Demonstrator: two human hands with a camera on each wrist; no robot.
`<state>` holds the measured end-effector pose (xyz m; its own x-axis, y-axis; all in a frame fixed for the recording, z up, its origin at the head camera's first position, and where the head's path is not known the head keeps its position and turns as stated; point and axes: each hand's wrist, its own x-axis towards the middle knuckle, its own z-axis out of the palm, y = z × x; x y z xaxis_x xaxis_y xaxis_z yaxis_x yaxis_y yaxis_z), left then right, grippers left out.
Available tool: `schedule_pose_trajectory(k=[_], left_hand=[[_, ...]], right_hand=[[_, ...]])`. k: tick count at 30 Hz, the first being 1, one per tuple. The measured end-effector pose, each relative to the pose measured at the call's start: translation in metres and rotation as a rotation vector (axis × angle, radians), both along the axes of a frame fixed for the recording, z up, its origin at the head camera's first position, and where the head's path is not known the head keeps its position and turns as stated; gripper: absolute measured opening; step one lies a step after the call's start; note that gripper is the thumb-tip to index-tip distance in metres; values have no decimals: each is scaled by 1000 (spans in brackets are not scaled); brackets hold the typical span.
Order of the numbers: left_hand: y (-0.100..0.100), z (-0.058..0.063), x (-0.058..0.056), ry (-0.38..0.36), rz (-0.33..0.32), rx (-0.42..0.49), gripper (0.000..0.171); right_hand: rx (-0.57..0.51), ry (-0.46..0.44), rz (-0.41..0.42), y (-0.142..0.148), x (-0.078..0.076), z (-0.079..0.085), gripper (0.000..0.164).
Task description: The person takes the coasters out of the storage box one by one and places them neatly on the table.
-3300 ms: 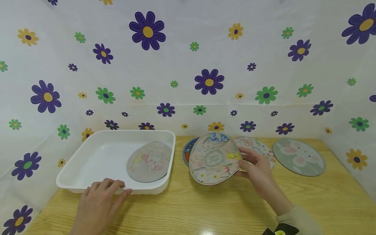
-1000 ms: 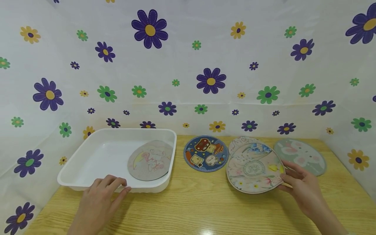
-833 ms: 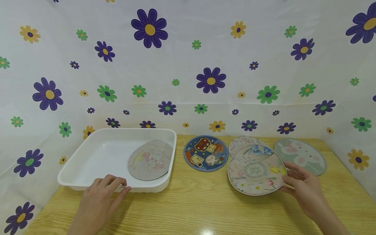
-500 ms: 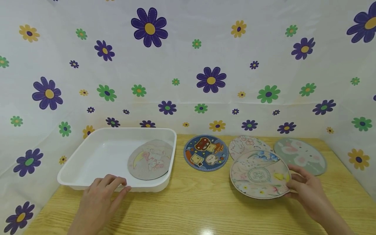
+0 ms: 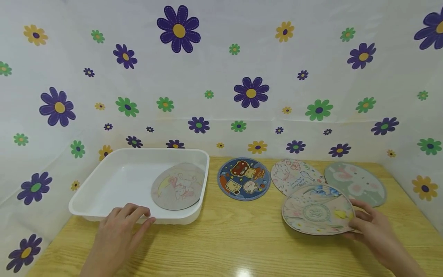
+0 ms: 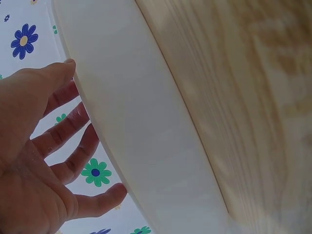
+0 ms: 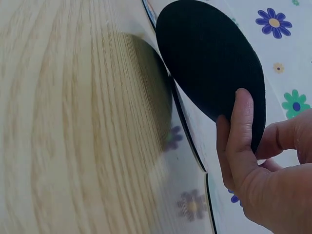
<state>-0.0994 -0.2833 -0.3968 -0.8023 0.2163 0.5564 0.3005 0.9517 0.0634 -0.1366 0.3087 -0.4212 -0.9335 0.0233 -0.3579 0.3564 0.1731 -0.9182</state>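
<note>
My right hand [image 5: 372, 227] pinches the right edge of an egg-shaped, pink floral mouse pad [image 5: 318, 211], fingers beneath and thumb at the edge. It is tilted just above the table, overlapping a white-pink bunny mouse pad [image 5: 294, 176] in the head view. The right wrist view shows its black underside [image 7: 207, 58] and a shadow below. My left hand [image 5: 119, 231] holds the near rim of a white tray [image 5: 114, 184], fingers bent over it and thumb [image 6: 61, 73] at the edge. Inside the tray, a pinkish-grey mouse pad [image 5: 180, 188] leans against its right side.
A round blue cartoon mouse pad [image 5: 243, 179] lies right of the tray. Farther right is a grey-green mouse pad [image 5: 356, 184], partly behind my right hand. A flower-printed white sheet [image 5: 214, 69] stands behind the wooden table [image 5: 221, 250].
My right hand has carried the floral mouse pad rightward, then lower and nearer the table's front. The blue mouse pad is now uncovered, and more of the bunny one shows. My left hand stays put.
</note>
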Motion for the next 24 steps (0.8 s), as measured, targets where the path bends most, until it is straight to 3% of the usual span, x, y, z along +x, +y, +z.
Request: schedule_pose_trajectory(k=[8,17,24], left_hand=[[1,2,-1,-19,4,8,26],[1,2,-1,-16,4,8,26],[1,3,1,-37,13,10,25]], right_hand=[[93,21,32,23,7,-1,56],[128,-17,48,36,15,0,62],[162,-105,43,43,16,-2,73]])
